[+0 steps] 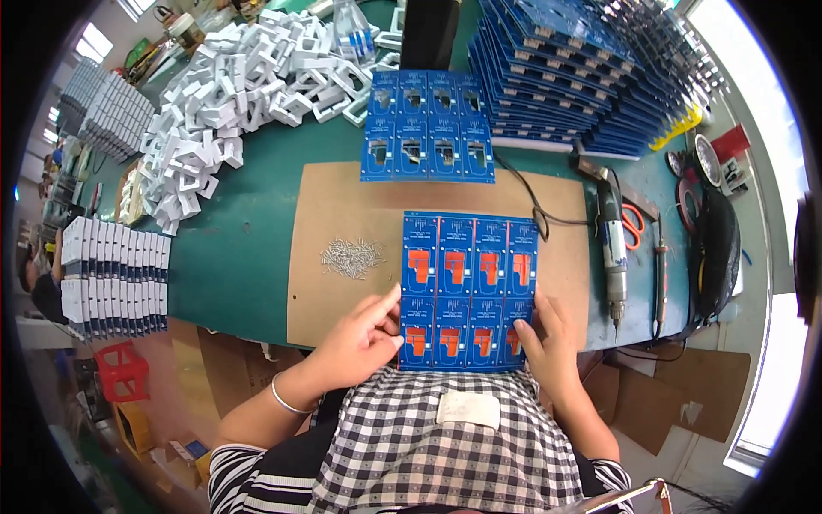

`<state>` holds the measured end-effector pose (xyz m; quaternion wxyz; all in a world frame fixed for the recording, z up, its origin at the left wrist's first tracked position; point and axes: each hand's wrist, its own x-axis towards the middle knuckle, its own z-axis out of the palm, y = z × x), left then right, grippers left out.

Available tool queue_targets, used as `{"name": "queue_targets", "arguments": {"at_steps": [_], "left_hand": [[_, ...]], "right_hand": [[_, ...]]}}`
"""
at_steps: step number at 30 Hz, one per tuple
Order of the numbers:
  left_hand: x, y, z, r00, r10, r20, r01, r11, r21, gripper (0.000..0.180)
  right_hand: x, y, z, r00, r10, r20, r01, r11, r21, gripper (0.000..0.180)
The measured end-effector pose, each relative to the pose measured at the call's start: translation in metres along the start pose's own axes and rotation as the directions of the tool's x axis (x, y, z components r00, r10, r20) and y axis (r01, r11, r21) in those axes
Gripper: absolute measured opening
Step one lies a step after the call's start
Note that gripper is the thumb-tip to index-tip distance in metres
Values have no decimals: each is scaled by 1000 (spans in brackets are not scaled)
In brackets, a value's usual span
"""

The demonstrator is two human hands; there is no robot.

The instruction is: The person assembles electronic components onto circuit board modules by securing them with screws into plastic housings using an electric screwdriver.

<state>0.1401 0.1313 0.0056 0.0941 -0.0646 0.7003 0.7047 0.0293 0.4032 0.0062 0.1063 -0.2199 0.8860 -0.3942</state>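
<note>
A blue circuit board panel (471, 295) with two rows of cutouts lies in front of me, over the front edge of a brown board. Orange-red shows through its cutouts; what lies beneath is mostly hidden. My left hand (360, 336) is closed at the panel's left edge, with the thumb and forefinger against it and the other fingers curled. At the right edge, my right hand (552, 343) grips the panel, its thumb on top. A second blue panel (428, 128) sits just beyond, and its cutouts are see-through. Small metal screws or pins (353, 258) form a loose pile left of the near panel.
White plastic frames (248, 86) are heaped at the far left. Blue panels (556, 77) stand stacked at the far right. A powered screwdriver (612, 248), orange-handled scissors (633, 224) and a soldering iron (660, 274) lie to the right. Stacked white units (116, 274) stand at the left.
</note>
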Motion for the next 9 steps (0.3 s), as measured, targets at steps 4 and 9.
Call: {"name": "queue_targets", "arguments": {"at_steps": [4, 9], "left_hand": [[-8, 7, -1, 999, 48, 12, -48, 998, 49, 70], [-29, 1, -6, 985, 168, -44, -173, 973, -153, 71]], "right_hand": [[-12, -13, 9, 989, 149, -14, -130, 897, 422, 58], [-8, -8, 4, 971, -229, -71, 235, 850, 471, 66]]}}
